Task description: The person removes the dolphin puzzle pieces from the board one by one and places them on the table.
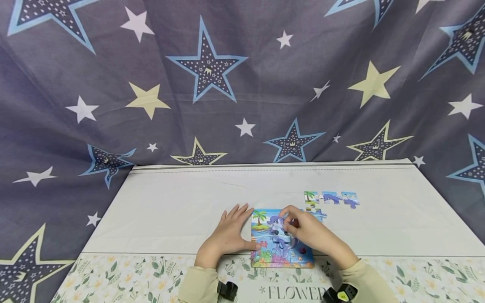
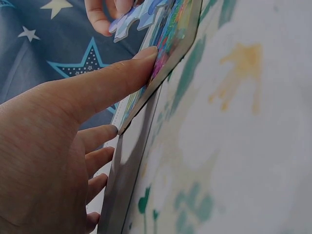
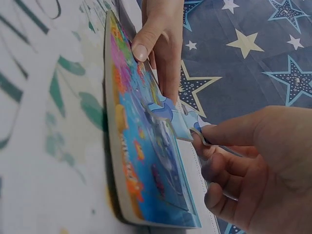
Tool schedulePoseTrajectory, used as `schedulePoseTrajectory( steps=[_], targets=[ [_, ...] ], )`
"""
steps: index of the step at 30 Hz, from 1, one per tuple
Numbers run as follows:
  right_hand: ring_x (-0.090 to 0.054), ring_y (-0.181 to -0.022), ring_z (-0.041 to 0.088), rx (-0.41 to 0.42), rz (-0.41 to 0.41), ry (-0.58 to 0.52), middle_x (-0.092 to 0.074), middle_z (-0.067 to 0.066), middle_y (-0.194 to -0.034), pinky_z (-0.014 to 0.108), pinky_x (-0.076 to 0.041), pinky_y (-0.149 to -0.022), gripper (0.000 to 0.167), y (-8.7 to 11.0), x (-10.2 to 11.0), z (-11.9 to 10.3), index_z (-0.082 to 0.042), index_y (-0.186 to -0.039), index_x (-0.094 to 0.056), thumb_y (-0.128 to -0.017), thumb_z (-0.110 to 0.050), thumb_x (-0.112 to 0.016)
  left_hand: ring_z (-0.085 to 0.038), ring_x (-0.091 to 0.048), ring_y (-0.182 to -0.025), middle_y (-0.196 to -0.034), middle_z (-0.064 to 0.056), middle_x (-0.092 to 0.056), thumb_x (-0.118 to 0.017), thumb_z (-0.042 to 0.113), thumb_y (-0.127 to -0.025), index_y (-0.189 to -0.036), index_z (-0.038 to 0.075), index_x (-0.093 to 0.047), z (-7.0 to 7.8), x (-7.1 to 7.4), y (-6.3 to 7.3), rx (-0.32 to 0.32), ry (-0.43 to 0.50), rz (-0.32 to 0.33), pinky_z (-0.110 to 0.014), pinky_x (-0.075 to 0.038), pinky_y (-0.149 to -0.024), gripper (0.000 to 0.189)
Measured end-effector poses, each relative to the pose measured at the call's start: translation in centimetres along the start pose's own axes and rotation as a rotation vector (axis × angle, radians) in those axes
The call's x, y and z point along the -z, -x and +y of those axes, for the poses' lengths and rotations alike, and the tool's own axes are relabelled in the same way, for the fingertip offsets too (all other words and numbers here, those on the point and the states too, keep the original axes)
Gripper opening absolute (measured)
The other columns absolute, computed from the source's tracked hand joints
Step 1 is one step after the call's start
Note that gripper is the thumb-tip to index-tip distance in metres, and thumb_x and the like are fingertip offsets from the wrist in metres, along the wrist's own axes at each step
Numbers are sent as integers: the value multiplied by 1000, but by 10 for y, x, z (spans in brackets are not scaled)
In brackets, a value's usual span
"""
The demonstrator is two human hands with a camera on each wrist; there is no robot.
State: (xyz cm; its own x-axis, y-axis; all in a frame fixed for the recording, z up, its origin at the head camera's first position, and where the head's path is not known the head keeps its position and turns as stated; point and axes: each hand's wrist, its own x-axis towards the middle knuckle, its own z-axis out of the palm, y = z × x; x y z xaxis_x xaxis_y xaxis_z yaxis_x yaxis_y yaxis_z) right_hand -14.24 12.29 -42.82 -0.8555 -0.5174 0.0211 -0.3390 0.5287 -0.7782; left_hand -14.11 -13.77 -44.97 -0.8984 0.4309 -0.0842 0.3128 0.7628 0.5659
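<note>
A colourful jigsaw board [image 1: 307, 261] with a sea scene lies at the table's front, with a palm tree at its upper left. My right hand [image 1: 308, 229] pinches a blue and white puzzle piece [image 3: 179, 126] between thumb and fingers, tilted over the middle of the board. My left hand [image 1: 232, 232] lies at the board's left side, its thumb pressing on the edge and its other fingers stretched out over the table. In the left wrist view, the thumb rests on the board's border [image 2: 183, 48]. The right fingers partly hide the dolphin picture.
Beyond the board's right corner lie loose pieces: a palm tree piece [image 1: 310, 196], a dolphin piece [image 1: 331, 198] and a blue-purple piece [image 1: 350, 199]. Another piece [image 1: 320, 213] lies close behind the right hand. A star-patterned curtain [image 1: 242, 84] hangs behind the white table [image 1: 170, 210].
</note>
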Motion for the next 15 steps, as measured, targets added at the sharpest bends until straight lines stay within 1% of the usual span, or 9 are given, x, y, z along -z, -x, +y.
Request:
schedulePoseTrajectory(
  steps=[4, 9, 15],
  targets=[
    [-49, -59, 8, 5, 5, 14, -63, -1, -86, 25, -43, -53, 21, 0, 6, 0, -3, -119, -61, -98, -3, -59, -37, -14, -149, -161, -12, -26, -83, 54, -71, -154, 9, -35, 0, 0, 0, -1, -2, 1, -63, -5, -117, 105],
    [-49, -60, 10, 2, -2, -3, -64, 1, -87, 26, -43, -52, 22, 3, 14, 2, -3, -121, -62, -99, -5, -59, -37, -14, -149, -161, -12, -26, -83, 53, -71, -154, 9, -36, 0, 0, 0, -2, 4, 0, -63, -5, -117, 105],
    [-51, -65, 12, 5, 2, 13, -63, -1, -87, 27, -45, -56, 22, 7, 24, 4, -3, -120, -62, -99, -6, -60, -36, -14, -149, -161, -11, -26, -84, 51, -71, -154, 9, -36, 1, 0, 0, 3, 12, 1, -63, -4, -117, 104]
  ],
)
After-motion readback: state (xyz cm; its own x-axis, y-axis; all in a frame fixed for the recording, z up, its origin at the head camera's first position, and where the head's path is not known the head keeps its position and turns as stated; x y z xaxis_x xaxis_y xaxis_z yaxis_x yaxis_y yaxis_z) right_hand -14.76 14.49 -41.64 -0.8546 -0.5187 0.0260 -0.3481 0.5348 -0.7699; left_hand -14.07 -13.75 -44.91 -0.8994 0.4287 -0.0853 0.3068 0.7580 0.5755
